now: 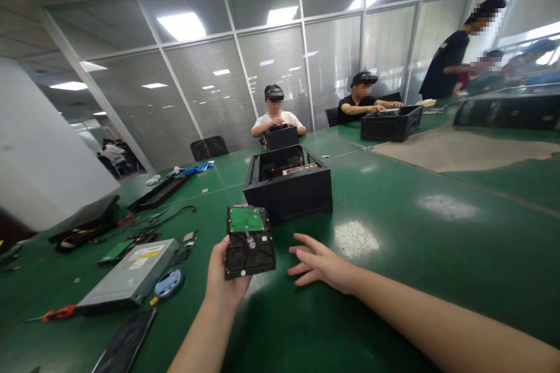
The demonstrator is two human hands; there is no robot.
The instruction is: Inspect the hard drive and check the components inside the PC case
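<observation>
The left hand [225, 280] grips a hard drive [248, 240] from below, circuit board side up, fingers wrapped round its near left edge. The drive is held above the green table [394, 256], just in front of the open black computer case [289, 183]. The right hand [321, 262] hovers just right of the drive, empty, fingers spread and apart from it. Left of the drive lie a grey optical drive [131, 274], a blue disc-shaped object [168, 282] and a red-handled screwdriver [56, 313].
</observation>
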